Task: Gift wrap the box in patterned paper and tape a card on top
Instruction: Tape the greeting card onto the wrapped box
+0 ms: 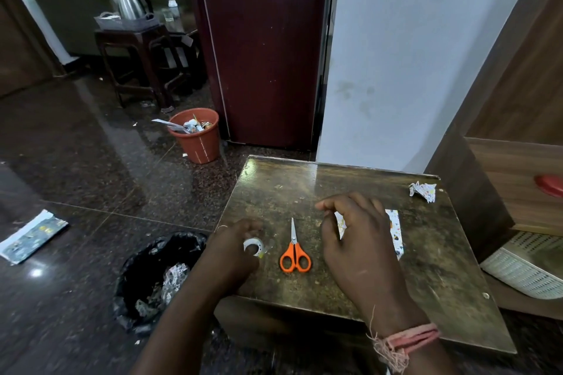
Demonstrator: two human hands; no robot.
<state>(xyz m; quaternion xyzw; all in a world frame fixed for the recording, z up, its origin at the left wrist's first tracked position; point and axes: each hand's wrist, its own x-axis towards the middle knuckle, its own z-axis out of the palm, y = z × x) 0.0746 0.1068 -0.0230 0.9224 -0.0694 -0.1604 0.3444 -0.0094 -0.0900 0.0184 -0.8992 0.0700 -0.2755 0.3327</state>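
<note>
A worn, dark-topped table (335,183) stands on a polished stone floor, against a pale wall. No box and no card are in view. What shows of the task is a roll of tape (253,246) near the table's 9 o'clock edge, with the left hand (236,256) resting on it, fingers curled around the ring. At 3 o'clock from the roll lie orange-handled scissors (295,250), long axis at 12 to 6, blades pointing away. Further toward 3 o'clock the right hand (353,240) hovers with fingers loosely curled, thumb and forefinger nearly pinched; whether it holds tape I cannot tell. It partly hides a patterned paper strip (396,231). A crumpled scrap (424,190) sits at 1 o'clock.
</note>
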